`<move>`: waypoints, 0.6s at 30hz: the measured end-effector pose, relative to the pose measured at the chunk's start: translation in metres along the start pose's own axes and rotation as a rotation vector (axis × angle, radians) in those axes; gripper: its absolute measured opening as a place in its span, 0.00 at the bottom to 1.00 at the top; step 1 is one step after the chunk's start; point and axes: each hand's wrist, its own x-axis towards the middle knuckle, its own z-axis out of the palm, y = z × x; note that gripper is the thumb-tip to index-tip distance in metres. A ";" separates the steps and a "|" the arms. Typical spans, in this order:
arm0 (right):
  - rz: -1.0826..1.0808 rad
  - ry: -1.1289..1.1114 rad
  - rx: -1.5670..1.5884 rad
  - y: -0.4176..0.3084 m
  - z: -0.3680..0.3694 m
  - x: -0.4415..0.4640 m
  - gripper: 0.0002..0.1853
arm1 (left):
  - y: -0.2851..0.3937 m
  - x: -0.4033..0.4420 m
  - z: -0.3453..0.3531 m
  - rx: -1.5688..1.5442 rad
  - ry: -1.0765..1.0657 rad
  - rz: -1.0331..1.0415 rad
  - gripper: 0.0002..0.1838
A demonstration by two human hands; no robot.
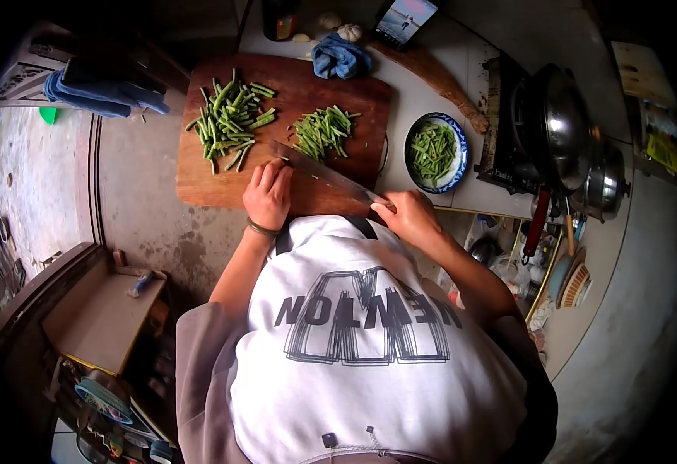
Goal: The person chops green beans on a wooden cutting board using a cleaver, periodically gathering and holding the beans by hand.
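My right hand (pixel 408 216) is wrapped round the handle of a knife (pixel 327 175), whose broad blade points left across the wooden cutting board (pixel 222 185). Beside the blade's tip, my left hand (pixel 267 192) is closed with bent fingers near the board's front edge; a small green bit shows at its fingertips, and the rest of what it holds is hidden. Longer green bean pieces (pixel 230 116) lie in a pile at the board's left. A pile of thinner cut beans (pixel 324 131) lies behind the blade. More cut beans fill part of a blue-rimmed bowl (pixel 462 158) right of the board.
A blue cloth (pixel 340 56), garlic (pixel 349 32) and a phone or tablet (pixel 405 22) are behind the board. On the right stand a gas stove (pixel 501 124), a lidded wok (pixel 559 104) and a metal pot (pixel 605 182). Its red handle (pixel 537 224) points toward the front.
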 end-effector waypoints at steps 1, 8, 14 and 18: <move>-0.014 0.004 -0.009 0.001 0.000 0.001 0.13 | 0.000 0.000 0.000 0.001 -0.002 0.000 0.11; -0.074 0.078 0.014 0.008 -0.003 0.003 0.14 | -0.001 0.001 0.000 -0.021 -0.016 -0.028 0.10; -0.023 0.044 -0.008 0.006 -0.003 0.001 0.15 | 0.002 0.010 -0.005 0.058 0.017 -0.123 0.08; -0.019 0.042 -0.015 0.006 -0.001 0.001 0.15 | 0.002 0.010 -0.001 0.068 0.030 -0.124 0.08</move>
